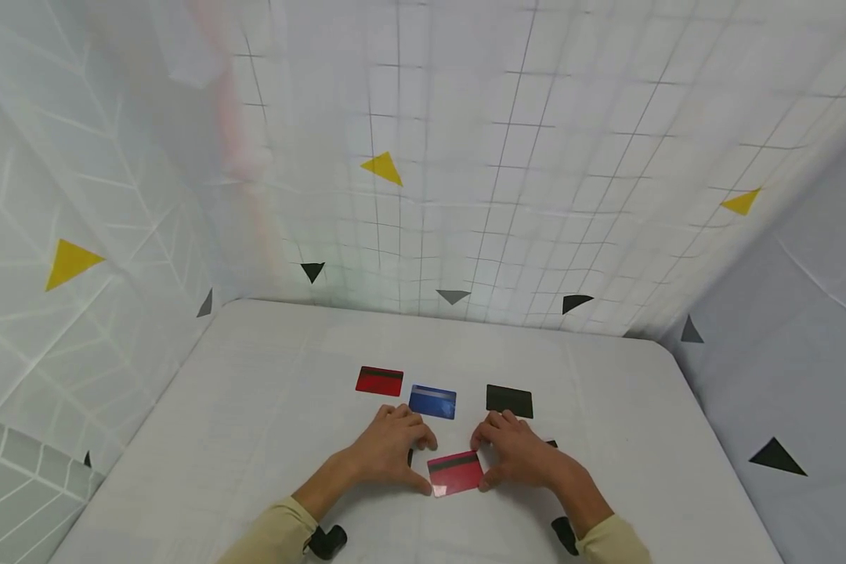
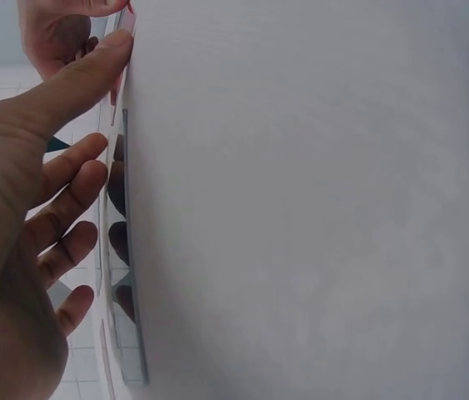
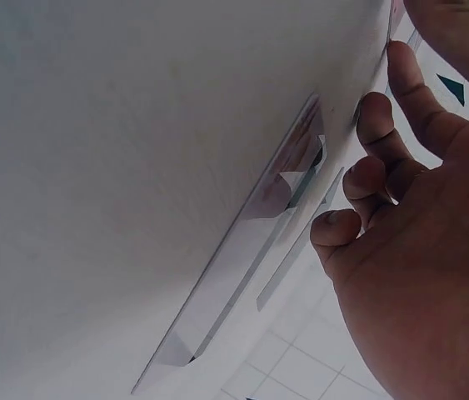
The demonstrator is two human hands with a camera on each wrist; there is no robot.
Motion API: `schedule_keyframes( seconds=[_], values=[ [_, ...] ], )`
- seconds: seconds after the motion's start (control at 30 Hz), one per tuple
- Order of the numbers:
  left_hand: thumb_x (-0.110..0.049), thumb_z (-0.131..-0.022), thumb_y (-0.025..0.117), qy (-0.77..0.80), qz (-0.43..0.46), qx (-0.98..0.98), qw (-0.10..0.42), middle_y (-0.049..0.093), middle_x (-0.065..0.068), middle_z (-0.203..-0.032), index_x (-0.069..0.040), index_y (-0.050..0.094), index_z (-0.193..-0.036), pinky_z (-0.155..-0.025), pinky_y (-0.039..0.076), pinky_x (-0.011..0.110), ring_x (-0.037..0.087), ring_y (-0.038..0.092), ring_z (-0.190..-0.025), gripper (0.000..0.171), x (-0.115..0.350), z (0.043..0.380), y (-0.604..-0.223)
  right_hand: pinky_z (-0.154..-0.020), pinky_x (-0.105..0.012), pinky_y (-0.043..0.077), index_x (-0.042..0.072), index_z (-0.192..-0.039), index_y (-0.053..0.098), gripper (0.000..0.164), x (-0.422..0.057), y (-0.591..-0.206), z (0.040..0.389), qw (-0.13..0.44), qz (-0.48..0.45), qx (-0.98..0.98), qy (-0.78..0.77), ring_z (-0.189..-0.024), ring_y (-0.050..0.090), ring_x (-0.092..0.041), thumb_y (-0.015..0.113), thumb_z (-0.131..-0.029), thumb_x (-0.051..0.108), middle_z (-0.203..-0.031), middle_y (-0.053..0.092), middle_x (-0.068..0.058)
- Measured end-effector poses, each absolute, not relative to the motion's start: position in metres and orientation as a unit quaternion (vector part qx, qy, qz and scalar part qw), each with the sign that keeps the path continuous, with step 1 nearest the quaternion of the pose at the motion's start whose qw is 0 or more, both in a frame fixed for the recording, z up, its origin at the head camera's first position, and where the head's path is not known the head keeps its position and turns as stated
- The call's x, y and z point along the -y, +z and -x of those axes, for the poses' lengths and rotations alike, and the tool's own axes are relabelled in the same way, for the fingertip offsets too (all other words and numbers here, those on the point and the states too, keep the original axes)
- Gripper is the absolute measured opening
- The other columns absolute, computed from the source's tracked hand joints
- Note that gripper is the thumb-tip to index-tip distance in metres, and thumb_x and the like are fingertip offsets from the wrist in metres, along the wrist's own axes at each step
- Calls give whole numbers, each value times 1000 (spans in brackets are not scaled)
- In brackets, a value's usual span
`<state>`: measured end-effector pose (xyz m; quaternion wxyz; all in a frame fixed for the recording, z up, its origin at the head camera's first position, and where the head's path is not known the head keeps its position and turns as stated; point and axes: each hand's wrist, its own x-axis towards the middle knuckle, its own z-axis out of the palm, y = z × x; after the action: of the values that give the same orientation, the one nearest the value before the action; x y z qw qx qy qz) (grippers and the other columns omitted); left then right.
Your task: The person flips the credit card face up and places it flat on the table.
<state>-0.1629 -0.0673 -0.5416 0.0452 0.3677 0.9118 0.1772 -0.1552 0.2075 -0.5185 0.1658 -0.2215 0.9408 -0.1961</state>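
A pink-red bank card [image 1: 455,475] with a dark stripe lies between the two hands on the white table. My right hand [image 1: 520,456] pinches its right side, index finger at the far corner and thumb at the near one. At the card's near left corner is the thumb of my left hand [image 1: 388,448], its other fingers spread loosely; the left wrist view shows that thumb [image 2: 92,75] against the card's edge. Under the left hand, another card [image 1: 410,458] is mostly hidden. A dark card corner [image 1: 552,443] shows behind the right wrist.
Beyond the hands lie a red card [image 1: 379,381], a blue card [image 1: 432,402] and a black card [image 1: 509,401]. White cloth walls with yellow, grey and black triangles surround the table [image 1: 254,376] at the back and sides. Black wrist devices [image 1: 327,542] sit under both forearms.
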Motion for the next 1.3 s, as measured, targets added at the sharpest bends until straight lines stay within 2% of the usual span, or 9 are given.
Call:
schedule_keyframes(
  seconds=[0.3,0.67,1.3],
  values=[
    [-70,-67,80,170,-364,-914,49,57,-19,-96,-37,68,-113,-100,36,42,6,45,-105,57,63,160,-541,-90,-47,44,29,-103,62,54,-211,-525,152,148,222,-944,-194,-104,40,-13,94,-63,46,-104,51,12],
    [-71,-67,80,154,-374,-914,37,60,-18,-105,-37,69,-113,-99,36,43,8,45,-105,59,58,158,-542,-93,-50,44,28,-107,60,57,-215,-527,150,142,228,-941,-206,-107,41,-13,92,-65,49,-106,51,13],
    [-72,-69,77,127,-381,-915,38,59,-15,-108,-36,67,-114,-99,38,41,9,46,-108,58,56,155,-542,-85,-43,44,29,-111,61,58,-214,-526,144,122,241,-945,-187,-102,41,-12,92,-66,48,-103,51,11]
  ],
)
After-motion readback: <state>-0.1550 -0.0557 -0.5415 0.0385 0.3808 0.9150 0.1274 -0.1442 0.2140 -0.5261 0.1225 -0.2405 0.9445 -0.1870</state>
